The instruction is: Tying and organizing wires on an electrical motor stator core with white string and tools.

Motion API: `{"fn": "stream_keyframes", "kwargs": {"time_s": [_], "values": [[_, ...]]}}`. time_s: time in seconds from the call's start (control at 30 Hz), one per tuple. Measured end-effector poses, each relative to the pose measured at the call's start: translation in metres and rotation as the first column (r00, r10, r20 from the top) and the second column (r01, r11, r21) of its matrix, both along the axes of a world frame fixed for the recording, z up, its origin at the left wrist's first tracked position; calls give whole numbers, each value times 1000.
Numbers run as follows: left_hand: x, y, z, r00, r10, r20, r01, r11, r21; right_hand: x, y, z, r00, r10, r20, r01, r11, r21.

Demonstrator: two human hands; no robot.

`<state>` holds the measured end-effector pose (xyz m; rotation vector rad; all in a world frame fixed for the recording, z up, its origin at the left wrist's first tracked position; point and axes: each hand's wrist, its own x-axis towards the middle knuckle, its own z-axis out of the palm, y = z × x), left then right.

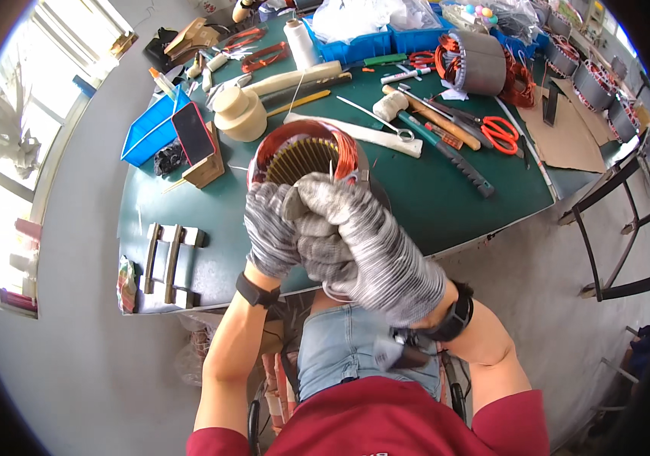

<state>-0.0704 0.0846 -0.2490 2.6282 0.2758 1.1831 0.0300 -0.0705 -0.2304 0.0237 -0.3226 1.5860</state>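
A motor stator (306, 156) with copper windings and yellowish slot liners round its bore stands on the green table in front of me. Both hands wear grey striped knit gloves and meet at its near rim. My left hand (273, 234) has its fingers curled against the near side of the windings. Just beside it, my right hand (370, 243) is closed, its fingers bunched against the left ones. A thin pale tip pokes up above the right fingers, too small to name. A loop of white cord (334, 292) hangs below the hands. What the fingers pinch is hidden.
Beyond the stator lie a white thread spool (301, 45), a cream plastic cylinder (240, 114), a mallet (391, 105) and red-handled scissors (500, 135). A second stator (477, 64) stands far right. At left are a blue bin (150, 129), a phone (193, 133) and a metal rack (169, 262).
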Motion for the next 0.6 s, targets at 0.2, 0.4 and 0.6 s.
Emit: {"fn": "stream_keyframes", "kwargs": {"time_s": [0.2, 0.4, 0.6], "values": [[-2, 2, 29, 976, -198, -87, 213, 947, 239, 30, -2, 15, 809, -182, 559, 376, 891, -254], [-4, -3, 51, 946, -140, -294, 166, 984, 66, 113, 10, -6, -879, -469, 87, -72, 311, 948], [0, 3, 62, 911, -231, -342, 255, 966, 29, 39, -33, -16, -780, -287, 556, 442, 375, 815]]}}
